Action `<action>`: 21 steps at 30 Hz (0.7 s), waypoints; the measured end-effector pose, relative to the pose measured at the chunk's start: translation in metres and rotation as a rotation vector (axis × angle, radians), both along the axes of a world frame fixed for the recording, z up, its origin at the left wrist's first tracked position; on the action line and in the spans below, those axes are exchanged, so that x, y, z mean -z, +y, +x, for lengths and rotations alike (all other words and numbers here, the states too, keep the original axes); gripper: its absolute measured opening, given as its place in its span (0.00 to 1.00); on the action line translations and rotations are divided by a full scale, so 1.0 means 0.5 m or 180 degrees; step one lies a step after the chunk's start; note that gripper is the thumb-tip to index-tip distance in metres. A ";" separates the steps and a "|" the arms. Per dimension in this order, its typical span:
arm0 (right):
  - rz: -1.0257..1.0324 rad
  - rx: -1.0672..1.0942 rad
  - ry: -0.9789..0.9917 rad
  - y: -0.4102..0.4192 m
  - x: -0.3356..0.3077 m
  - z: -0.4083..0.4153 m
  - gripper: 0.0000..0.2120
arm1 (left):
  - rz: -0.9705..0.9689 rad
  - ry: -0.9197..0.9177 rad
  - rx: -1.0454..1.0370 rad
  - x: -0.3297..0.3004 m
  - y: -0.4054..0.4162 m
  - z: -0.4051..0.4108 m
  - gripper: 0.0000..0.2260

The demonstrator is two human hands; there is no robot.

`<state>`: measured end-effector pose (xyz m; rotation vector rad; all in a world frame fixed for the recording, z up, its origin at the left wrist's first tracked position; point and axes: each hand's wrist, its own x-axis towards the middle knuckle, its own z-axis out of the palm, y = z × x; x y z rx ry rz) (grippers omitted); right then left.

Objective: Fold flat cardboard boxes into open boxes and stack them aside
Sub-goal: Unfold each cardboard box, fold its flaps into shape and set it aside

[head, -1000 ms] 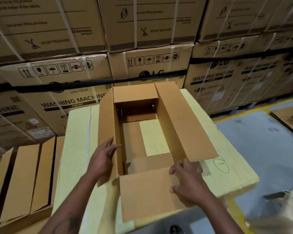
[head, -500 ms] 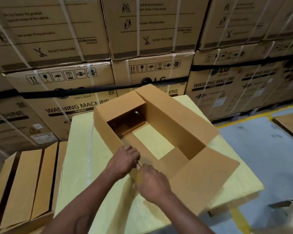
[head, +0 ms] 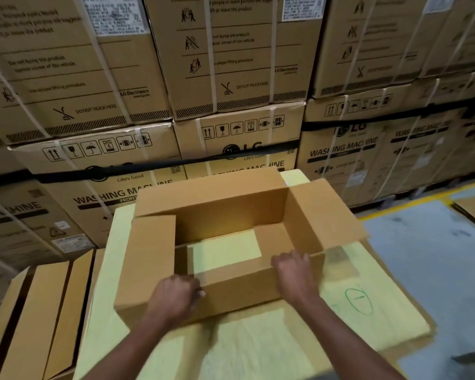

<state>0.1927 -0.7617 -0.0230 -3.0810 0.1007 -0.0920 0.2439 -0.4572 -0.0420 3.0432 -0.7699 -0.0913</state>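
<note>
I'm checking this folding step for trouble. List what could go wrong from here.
1. The box shows yellow table surface through a gap between its bottom flaps, so the base may sag or spring open when lifted.
2. The left hand and right hand both grip the near wall only; the far side could tilt.
3. The right flap sticks out and might catch on the stacked boxes alongside.

Box flap (head: 337, 256) motion-blurred
</note>
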 end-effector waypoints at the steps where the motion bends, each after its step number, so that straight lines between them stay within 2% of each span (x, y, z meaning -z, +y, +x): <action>1: 0.0055 -0.0239 0.0022 0.018 0.005 0.008 0.22 | -0.0112 -0.0036 -0.0069 0.003 -0.031 -0.024 0.19; 3: 0.0158 -0.0743 0.0185 0.066 0.022 0.009 0.28 | -0.0268 -0.0060 -0.0273 0.003 -0.092 -0.057 0.20; 4: 0.0205 -0.0949 0.0288 0.089 0.030 0.005 0.27 | -0.0291 -0.0045 -0.0375 0.000 -0.123 -0.069 0.19; 7: 0.0666 -0.1169 0.0433 0.119 0.047 0.003 0.12 | -0.0203 0.0076 -0.0698 -0.001 -0.204 -0.090 0.16; 8: 0.0863 -0.1221 0.0443 0.109 0.056 0.011 0.09 | -0.0278 0.0181 -0.0777 -0.005 -0.218 -0.088 0.15; 9: 0.0946 -0.1303 0.0478 0.093 0.061 0.021 0.10 | -0.0457 0.0338 -0.0760 -0.014 -0.225 -0.080 0.15; 11: 0.0851 -0.1528 0.0641 0.036 0.079 0.053 0.15 | -0.0754 0.0822 -0.0432 -0.035 -0.217 -0.063 0.17; 13: 0.0816 -0.1643 0.0747 -0.034 0.087 0.095 0.14 | -0.0450 0.1051 0.0123 -0.057 -0.196 -0.047 0.24; 15: 0.0753 -0.1787 0.0737 -0.087 0.082 0.140 0.15 | -0.0004 0.1248 0.0287 -0.060 -0.165 -0.035 0.31; 17: 0.0692 -0.1630 0.0663 -0.106 0.052 0.171 0.16 | 0.0010 0.1481 0.0073 -0.046 -0.144 -0.029 0.36; 18: 0.0631 -0.1461 0.0572 -0.106 0.040 0.181 0.16 | -0.0193 0.1550 -0.0057 -0.040 -0.141 -0.029 0.36; 21: 0.0731 -0.0729 0.0249 -0.096 0.024 0.187 0.26 | -0.0917 0.1277 -0.0385 -0.038 -0.164 -0.029 0.29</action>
